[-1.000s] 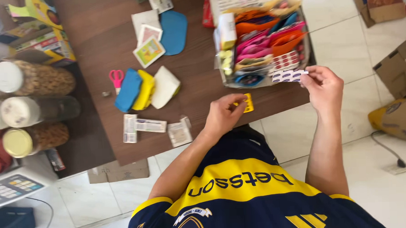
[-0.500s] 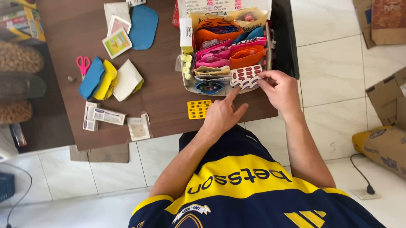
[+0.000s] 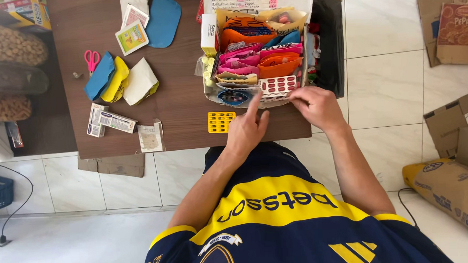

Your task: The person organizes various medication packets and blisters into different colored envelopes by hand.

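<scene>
Red-and-white blister strip [image 3: 278, 85] at the box's [image 3: 209, 93] front, now pinched by right hand [image 3: 317, 106], left hand [image 3: 247, 128] off the yellow blister pack [image 3: 221, 121], forefinger raised, near the table's [image 3: 180, 105] front edge.

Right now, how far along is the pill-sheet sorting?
Done: the box already holds many colourful packets filed upright. In hand: both the left hand and right hand are at the red blister sheet on the box's front edge. Left: the yellow blister sheet and small cartons lie on the table.
</scene>
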